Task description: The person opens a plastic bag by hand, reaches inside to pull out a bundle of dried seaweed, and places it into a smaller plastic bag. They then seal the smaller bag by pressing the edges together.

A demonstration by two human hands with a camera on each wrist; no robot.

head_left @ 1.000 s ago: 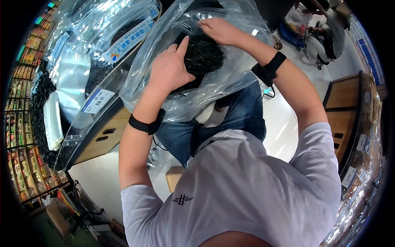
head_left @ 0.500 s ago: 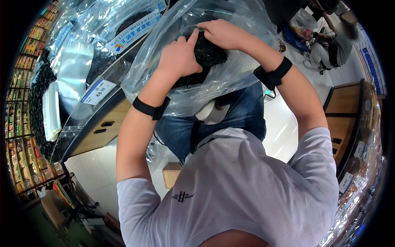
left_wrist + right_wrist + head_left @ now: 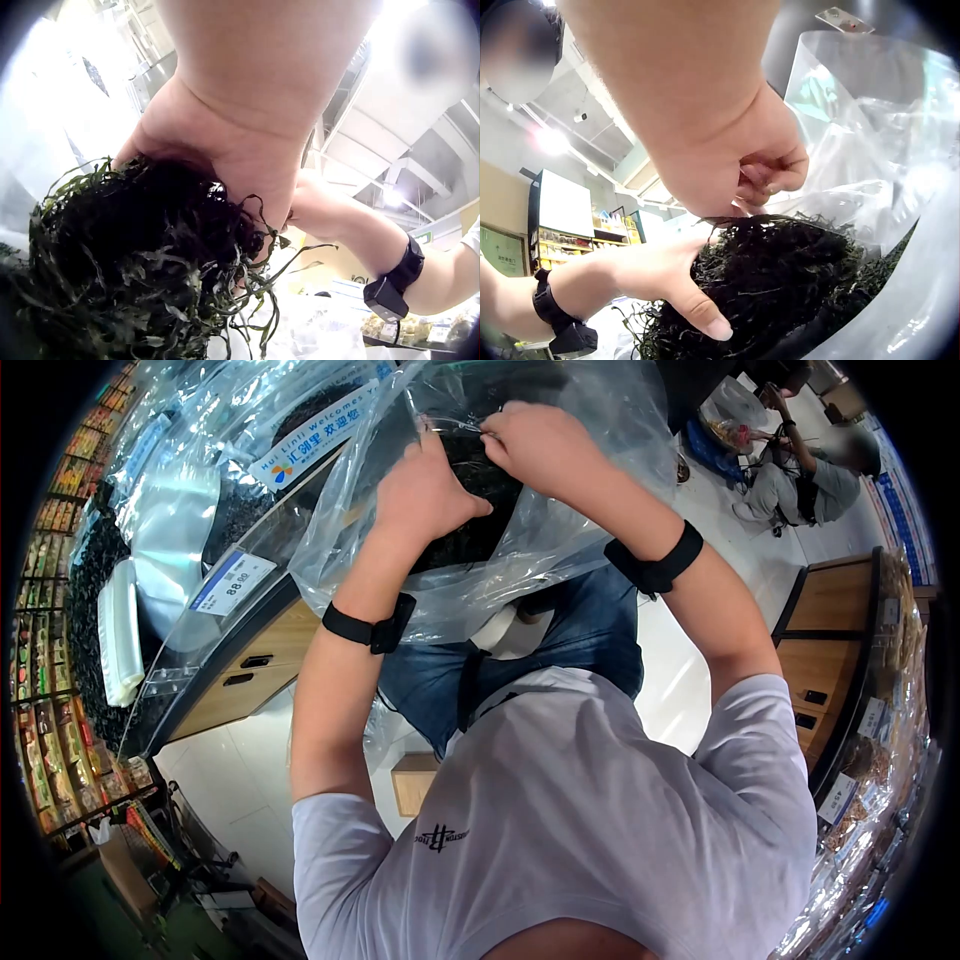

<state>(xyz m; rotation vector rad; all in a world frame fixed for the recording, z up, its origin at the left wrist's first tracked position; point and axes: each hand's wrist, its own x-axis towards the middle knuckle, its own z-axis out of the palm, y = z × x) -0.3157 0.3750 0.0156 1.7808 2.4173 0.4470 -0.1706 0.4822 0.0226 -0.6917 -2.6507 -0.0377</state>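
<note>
Dark green stringy seaweed hangs in a large clump inside a clear plastic bag. My left hand grips the clump from its left side; in the right wrist view its thumb lies across the strands. My right hand, at the clump's upper right, has its fingers curled and pinches a thin strand at the top. In the head view a thin line runs between the two hands' fingertips. The left hand's other fingers are largely hidden behind the seaweed.
At the left, a counter with a price tag holds plastic-covered goods and a white roll. Wooden cabinets stand at the right. Another person crouches at the upper right. A small box is on the floor.
My left hand has shifted slightly left, and the fingertips of both hands, close together half a second ago, are now apart. The dark clump shows less between the hands.
</note>
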